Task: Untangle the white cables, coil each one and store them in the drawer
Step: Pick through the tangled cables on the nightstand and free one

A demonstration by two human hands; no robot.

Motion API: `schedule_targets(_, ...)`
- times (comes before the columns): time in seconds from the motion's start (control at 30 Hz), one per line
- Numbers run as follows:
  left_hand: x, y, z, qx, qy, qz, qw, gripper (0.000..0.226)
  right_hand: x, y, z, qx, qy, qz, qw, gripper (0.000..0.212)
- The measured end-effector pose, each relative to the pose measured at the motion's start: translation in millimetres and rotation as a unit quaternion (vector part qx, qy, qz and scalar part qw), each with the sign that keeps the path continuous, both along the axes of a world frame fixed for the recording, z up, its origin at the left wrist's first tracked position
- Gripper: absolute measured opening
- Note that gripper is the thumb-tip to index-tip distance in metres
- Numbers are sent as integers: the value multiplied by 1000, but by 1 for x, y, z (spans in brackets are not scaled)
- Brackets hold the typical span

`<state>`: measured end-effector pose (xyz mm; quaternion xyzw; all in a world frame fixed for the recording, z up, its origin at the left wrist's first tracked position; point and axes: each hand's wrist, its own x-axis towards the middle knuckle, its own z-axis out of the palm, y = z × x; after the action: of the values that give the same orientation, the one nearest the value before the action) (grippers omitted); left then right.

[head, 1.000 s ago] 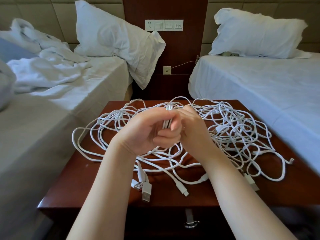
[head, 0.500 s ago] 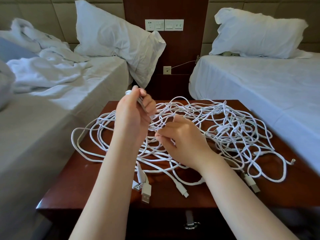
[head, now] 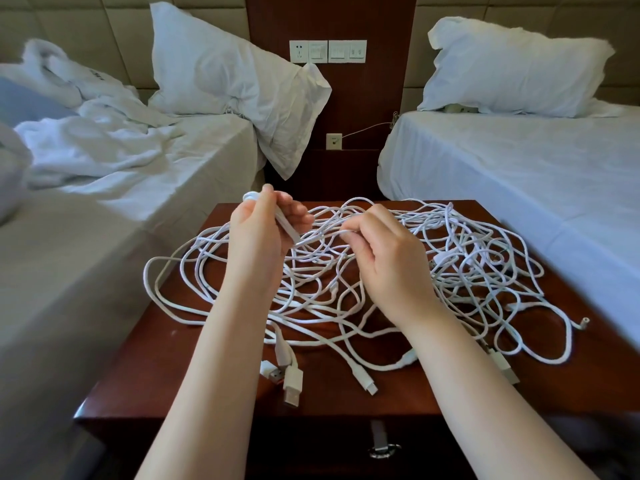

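Left hand [head: 259, 233] parted from right hand [head: 388, 261] (cable [head: 320, 236] between).

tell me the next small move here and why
Probably draw the strand pinched by the right hand toward the left hand and lay on another loop. The left hand holds a small coil, the strand runs from it into the tangle on the table, and the drawer is shut, so storing looks premature.

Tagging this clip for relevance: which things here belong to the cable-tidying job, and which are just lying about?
Belongs to the job:
white cables tangled on the nightstand
folded bundle held by the left hand
strand pinched by the right hand
drawer below

Lying about:
left pillow
right pillow
crumpled bedding
wall sockets
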<state>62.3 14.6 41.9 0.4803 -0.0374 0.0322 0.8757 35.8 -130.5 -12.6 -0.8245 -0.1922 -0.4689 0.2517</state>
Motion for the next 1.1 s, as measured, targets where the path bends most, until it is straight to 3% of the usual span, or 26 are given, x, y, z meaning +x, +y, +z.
schedule_targets(0.13,-7,-5,-4,152,-70,20,986,43,-3,3,1,17,-37,29,999,17)
schedule_targets(0.27,-6,-7,-14,301,-101,53,947,48,-5,3,5,27,-66,69,995,11)
schedule_targets(0.43,-8,-6,-16,386,-87,-30,918,52,-6,2,6,30,-60,95,993,19)
schedule_targets(0.67,-12,-8,-13,336,-6,-217,916,75,-8,2,8,27,-14,105,994,13)
schedule_targets(0.97,-13,6,-10,271,-22,-360,892,72,-7,2,12,76,29,141,987,14)
schedule_targets(1.1,-14,7,-7,232,-34,-383,893,68,-8,1,12,104,95,164,976,22)
